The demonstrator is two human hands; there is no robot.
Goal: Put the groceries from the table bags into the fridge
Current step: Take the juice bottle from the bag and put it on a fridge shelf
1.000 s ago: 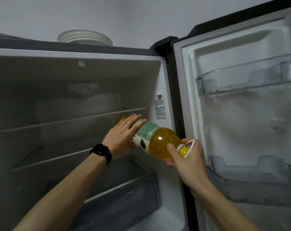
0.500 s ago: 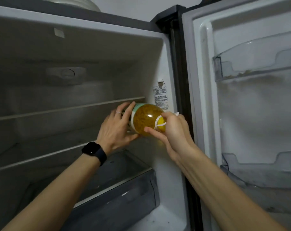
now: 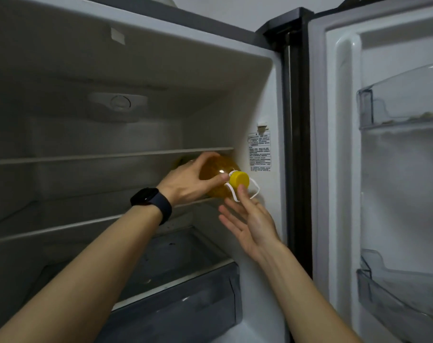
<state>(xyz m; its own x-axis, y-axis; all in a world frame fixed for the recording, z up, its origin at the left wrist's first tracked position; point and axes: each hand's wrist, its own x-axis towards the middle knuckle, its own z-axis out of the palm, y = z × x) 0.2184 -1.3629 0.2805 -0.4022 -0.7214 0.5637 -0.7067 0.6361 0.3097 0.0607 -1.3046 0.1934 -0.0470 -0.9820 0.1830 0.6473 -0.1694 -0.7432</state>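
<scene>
Bottle (image 3: pixel 225 167) of amber liquid lies on its side. Its long axis runs front to back, with the yellow cap (image 3: pixel 239 179) pointing out toward the person and the base hidden deep behind the left hand (image 3: pixel 188 180). A white carry loop (image 3: pixel 256 191) hangs off its neck. Under the bottle is a shelf (image 3: pixel 74 225), above it another shelf (image 3: pixel 111 155), and just beside its cap end stands the fridge (image 3: pixel 260 95) side wall.

The left hand comes over the bottle from the side away from that wall, its fingers curled round the shoulder and the thumb near the cap, gripping it. The right hand (image 3: pixel 250 224) is below and in front of the cap, open, with its fingers straight. One fingertip (image 3: pixel 241 188) is at the loop, though actual contact is hard to tell.

Both hands are on the near, cap side, so any further push would go along the axis, away from them and deeper in. The left hand is the nearer and the only one holding. The bottle looks nearly placed, and being round, it could roll once released.
</scene>
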